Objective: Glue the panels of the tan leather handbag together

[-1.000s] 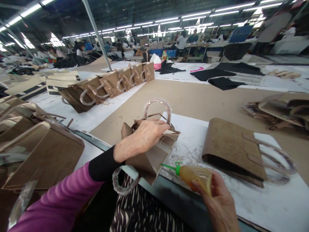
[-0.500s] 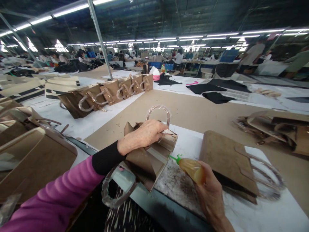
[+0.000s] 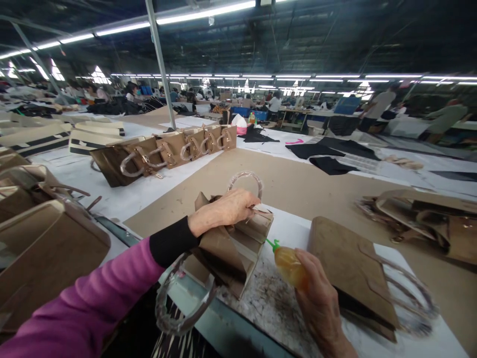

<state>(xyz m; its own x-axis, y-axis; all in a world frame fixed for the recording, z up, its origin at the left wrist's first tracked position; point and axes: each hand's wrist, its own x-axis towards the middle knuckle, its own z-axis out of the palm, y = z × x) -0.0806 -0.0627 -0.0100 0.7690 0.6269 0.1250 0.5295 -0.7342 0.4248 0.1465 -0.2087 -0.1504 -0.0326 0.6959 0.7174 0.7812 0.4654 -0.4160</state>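
Observation:
A brown handbag [image 3: 223, 253] lies tilted at the table's front edge, its side facing me and its two plastic-wrapped handles sticking out front and back. My left hand [image 3: 231, 209] is closed on the bag's upper edge, thumb and fingers pinching it. In my right hand [image 3: 316, 293] is a squeeze bottle [image 3: 292, 266] of amber liquid, probably glue. Its thin green nozzle points at the bag's near right edge; whether the tip touches is too fine to tell. A second brown handbag [image 3: 350, 268] lies flat just right of the bottle.
Several finished-looking handbags [image 3: 179, 149] stand in a row at the back left. More brown bags [image 3: 44, 253] crowd the left side, and others [image 3: 439, 219] lie at the far right. Black fabric pieces [image 3: 331, 154] rest beyond the brown sheet [image 3: 290, 179]. A metal post [image 3: 161, 64] rises behind.
The view has tilted up slightly. My left hand keeps its hold on the bag, and my right hand keeps the bottle with its nozzle near the bag's edge.

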